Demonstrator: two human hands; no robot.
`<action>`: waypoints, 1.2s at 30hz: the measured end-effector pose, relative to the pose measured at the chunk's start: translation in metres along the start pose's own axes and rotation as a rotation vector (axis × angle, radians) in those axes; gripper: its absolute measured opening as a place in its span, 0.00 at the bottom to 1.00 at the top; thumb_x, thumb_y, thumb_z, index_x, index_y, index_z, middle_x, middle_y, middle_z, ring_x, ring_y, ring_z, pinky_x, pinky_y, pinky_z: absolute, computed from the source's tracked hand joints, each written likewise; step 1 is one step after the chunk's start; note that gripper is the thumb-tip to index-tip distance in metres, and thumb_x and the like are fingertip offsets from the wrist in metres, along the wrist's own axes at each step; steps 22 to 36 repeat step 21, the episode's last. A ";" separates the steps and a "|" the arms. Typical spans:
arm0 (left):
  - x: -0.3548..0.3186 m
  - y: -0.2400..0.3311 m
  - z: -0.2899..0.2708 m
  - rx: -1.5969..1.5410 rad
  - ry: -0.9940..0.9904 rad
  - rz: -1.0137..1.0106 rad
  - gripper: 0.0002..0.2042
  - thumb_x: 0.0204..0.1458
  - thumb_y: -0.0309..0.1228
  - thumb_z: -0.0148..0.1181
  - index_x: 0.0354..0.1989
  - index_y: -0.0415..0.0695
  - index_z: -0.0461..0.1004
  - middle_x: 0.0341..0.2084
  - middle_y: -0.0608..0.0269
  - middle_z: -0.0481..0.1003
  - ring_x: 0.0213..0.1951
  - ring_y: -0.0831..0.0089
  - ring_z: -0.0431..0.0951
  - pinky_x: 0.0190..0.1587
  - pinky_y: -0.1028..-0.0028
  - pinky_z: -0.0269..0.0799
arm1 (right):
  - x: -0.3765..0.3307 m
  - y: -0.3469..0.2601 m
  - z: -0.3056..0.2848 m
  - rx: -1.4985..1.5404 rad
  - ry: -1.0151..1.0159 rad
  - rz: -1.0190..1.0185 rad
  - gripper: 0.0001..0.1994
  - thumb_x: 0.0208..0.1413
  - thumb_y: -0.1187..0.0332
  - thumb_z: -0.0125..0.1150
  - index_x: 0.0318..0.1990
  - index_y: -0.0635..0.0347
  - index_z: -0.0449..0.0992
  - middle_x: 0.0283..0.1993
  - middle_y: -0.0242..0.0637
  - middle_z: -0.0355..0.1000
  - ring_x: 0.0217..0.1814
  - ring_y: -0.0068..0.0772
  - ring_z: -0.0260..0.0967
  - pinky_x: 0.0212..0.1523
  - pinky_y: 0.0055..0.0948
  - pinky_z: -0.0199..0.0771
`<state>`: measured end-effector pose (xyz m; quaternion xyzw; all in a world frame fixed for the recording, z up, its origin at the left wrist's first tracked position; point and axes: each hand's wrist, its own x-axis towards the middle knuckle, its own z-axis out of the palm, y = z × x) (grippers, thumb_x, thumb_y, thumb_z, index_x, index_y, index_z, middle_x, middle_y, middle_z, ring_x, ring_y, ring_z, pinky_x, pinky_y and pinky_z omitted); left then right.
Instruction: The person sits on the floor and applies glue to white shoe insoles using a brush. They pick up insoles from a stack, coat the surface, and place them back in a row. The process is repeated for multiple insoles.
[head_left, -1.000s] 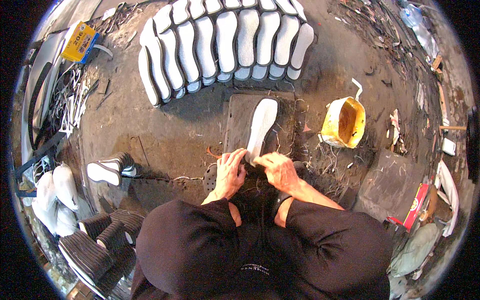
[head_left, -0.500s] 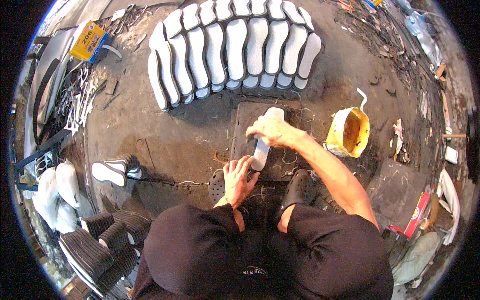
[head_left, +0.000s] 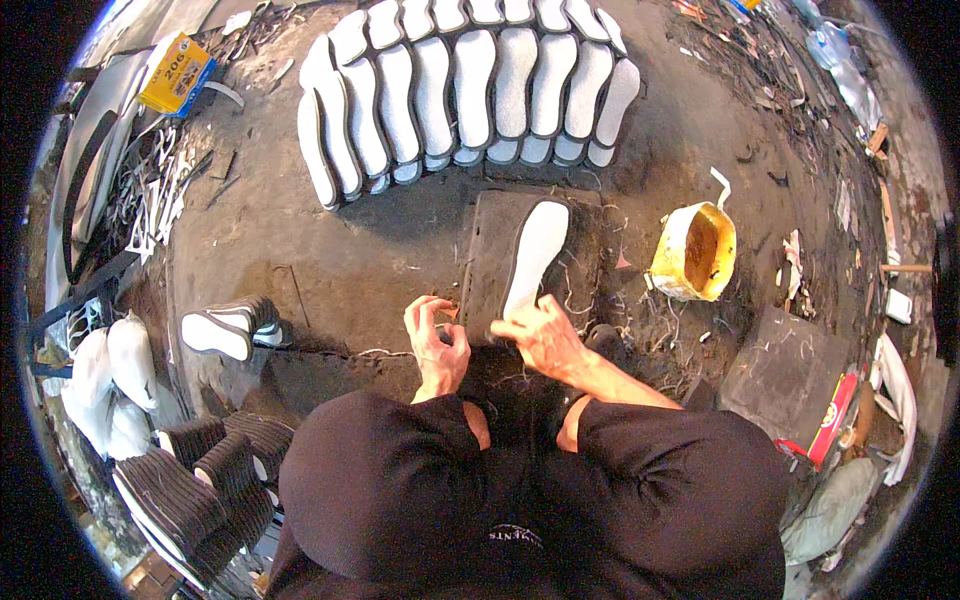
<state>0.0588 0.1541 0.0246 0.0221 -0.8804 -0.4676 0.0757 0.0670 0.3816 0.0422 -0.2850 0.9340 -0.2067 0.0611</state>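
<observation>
A white shoe sole (head_left: 537,250) with a dark rim lies on a dark square board (head_left: 490,225) in front of me, its wide end pointing away. My right hand (head_left: 548,342) is at the narrow near end of this sole, partly covering it, with fingers stretched to the left and slightly blurred. Left of the board's near edge, my left hand (head_left: 438,348) is raised with its fingers curved and apart, and nothing shows in it. It does not touch the sole.
Beyond the board, overlapping white soles (head_left: 432,100) lie in curved rows. A yellow tub of brownish stuff (head_left: 695,255) with a white handle stands to the right. Stacked dark soles (head_left: 190,500) and a small sole stack (head_left: 225,330) lie left. Scraps (head_left: 165,205) litter the left side.
My right hand has moved from the sole's middle to its near end, uncovering most of it. My left hand has come off the sole and moved left.
</observation>
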 end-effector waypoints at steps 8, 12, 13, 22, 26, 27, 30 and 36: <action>-0.011 0.006 0.031 0.012 -0.233 0.084 0.32 0.48 0.29 0.76 0.65 0.42 0.73 0.61 0.44 0.73 0.67 0.44 0.70 0.73 0.50 0.67 | -0.059 0.067 -0.119 0.877 0.807 0.808 0.16 0.78 0.63 0.63 0.62 0.64 0.81 0.59 0.37 0.84 0.62 0.32 0.78 0.65 0.38 0.79; -0.005 0.030 0.053 0.085 -0.385 0.175 0.47 0.46 0.36 0.83 0.75 0.40 0.63 0.63 0.40 0.69 0.66 0.42 0.68 0.71 0.49 0.66 | -0.112 0.121 -0.181 -0.199 0.876 0.794 0.17 0.72 0.63 0.65 0.64 0.52 0.85 0.55 0.47 0.86 0.59 0.48 0.82 0.60 0.48 0.77; -0.006 0.031 0.061 0.091 -0.395 0.180 0.48 0.46 0.35 0.83 0.77 0.40 0.61 0.63 0.41 0.69 0.66 0.41 0.68 0.71 0.49 0.67 | -0.130 0.129 -0.177 -0.432 0.764 0.778 0.16 0.71 0.64 0.65 0.63 0.51 0.86 0.51 0.45 0.86 0.55 0.48 0.82 0.58 0.50 0.75; -0.008 0.017 0.055 -0.034 -0.367 0.115 0.49 0.50 0.33 0.81 0.80 0.39 0.58 0.69 0.41 0.68 0.70 0.40 0.67 0.74 0.51 0.66 | -0.105 0.039 -0.158 0.222 0.422 0.896 0.23 0.64 0.59 0.74 0.65 0.53 0.85 0.61 0.59 0.83 0.73 0.42 0.79 0.84 0.42 0.52; -0.008 0.017 0.055 -0.034 -0.367 0.115 0.49 0.50 0.33 0.81 0.80 0.39 0.58 0.69 0.41 0.68 0.70 0.40 0.67 0.74 0.51 0.66 | -0.105 0.039 -0.158 0.222 0.422 0.896 0.23 0.64 0.59 0.74 0.65 0.53 0.85 0.61 0.59 0.83 0.73 0.42 0.79 0.84 0.42 0.52; -0.008 0.017 0.055 -0.034 -0.367 0.115 0.49 0.50 0.33 0.81 0.80 0.39 0.58 0.69 0.41 0.68 0.70 0.40 0.67 0.74 0.51 0.66 | -0.105 0.039 -0.158 0.222 0.422 0.896 0.23 0.64 0.59 0.74 0.65 0.53 0.85 0.61 0.59 0.83 0.73 0.42 0.79 0.84 0.42 0.52; -0.008 0.017 0.055 -0.034 -0.367 0.115 0.49 0.50 0.33 0.81 0.80 0.39 0.58 0.69 0.41 0.68 0.70 0.40 0.67 0.74 0.51 0.66 | -0.105 0.039 -0.158 0.222 0.422 0.896 0.23 0.64 0.59 0.74 0.65 0.53 0.85 0.61 0.59 0.83 0.73 0.42 0.79 0.84 0.42 0.52; -0.008 0.017 0.055 -0.034 -0.367 0.115 0.49 0.50 0.33 0.81 0.80 0.39 0.58 0.69 0.41 0.68 0.70 0.40 0.67 0.74 0.51 0.66 | -0.105 0.039 -0.158 0.222 0.422 0.896 0.23 0.64 0.59 0.74 0.65 0.53 0.85 0.61 0.59 0.83 0.73 0.42 0.79 0.84 0.42 0.52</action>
